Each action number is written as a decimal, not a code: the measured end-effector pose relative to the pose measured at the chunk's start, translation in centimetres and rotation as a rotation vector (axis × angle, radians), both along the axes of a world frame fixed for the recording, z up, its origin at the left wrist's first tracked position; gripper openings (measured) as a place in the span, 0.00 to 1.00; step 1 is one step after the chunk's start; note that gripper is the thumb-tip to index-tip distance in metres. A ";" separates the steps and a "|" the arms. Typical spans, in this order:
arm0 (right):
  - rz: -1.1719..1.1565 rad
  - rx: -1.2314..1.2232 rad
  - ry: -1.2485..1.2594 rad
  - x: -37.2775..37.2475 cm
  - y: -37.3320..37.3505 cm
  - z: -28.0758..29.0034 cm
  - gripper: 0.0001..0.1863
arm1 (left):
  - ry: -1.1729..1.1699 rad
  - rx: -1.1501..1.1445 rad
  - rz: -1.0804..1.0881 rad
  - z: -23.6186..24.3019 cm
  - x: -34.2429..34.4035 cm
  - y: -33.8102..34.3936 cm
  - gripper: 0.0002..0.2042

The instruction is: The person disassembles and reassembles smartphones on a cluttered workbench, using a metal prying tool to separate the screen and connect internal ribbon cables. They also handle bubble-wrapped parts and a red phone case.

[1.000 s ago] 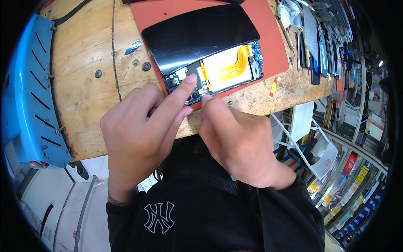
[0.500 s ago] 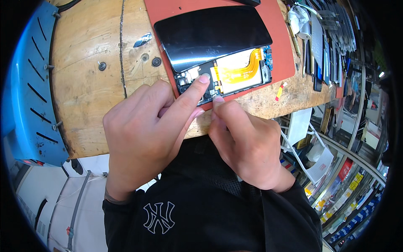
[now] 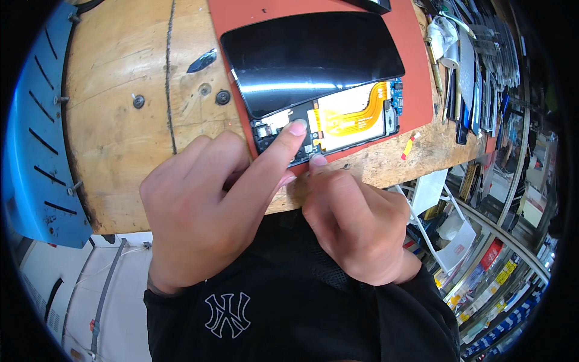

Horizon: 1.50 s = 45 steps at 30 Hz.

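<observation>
An opened phone (image 3: 389, 123) lies along the near edge of a red mat, its inside showing. A pale battery, an orange flat cable (image 3: 365, 119) and dark board parts are visible. Over its far side rests a glossy black screen panel (image 3: 313, 54), tilted across the body. My left hand (image 3: 202, 211) presses its index fingertip on the dark parts at the phone's left end, with the thumb at the near edge. Beside it my right hand (image 3: 362, 226) is closed, one fingertip against that same edge; its other fingers are curled and partly hidden.
The red mat (image 3: 416, 102) covers part of a wooden bench (image 3: 120, 151). A blue slotted machine (image 3: 42, 133) stands at left. Pens, tools (image 3: 464, 96) and a white roll (image 3: 449, 57) crowd the right. Below that are a folding chair (image 3: 452, 241) and glass shelves (image 3: 500, 289).
The phone, bench and both hands sit slightly lower in the picture, as the view has shifted. Both hands keep nearly the same hold on the phone.
</observation>
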State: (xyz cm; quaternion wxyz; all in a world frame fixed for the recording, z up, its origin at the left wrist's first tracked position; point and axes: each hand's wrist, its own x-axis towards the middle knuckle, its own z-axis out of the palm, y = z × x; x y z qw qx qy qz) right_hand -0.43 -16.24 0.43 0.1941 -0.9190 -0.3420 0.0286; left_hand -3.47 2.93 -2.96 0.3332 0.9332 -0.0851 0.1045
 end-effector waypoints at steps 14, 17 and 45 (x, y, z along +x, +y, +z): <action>0.084 -0.018 -0.018 0.4 -1.2 -0.5 0.14 | 0.007 -0.002 -0.025 0.2 0.2 0.0 0.21; 0.043 0.076 0.083 0.7 -1.6 -0.2 0.16 | 0.020 -0.004 -0.036 0.3 0.2 0.2 0.22; 0.503 -0.088 0.418 10.7 -0.4 1.9 0.11 | 0.008 -0.033 0.009 -0.1 0.0 0.3 0.22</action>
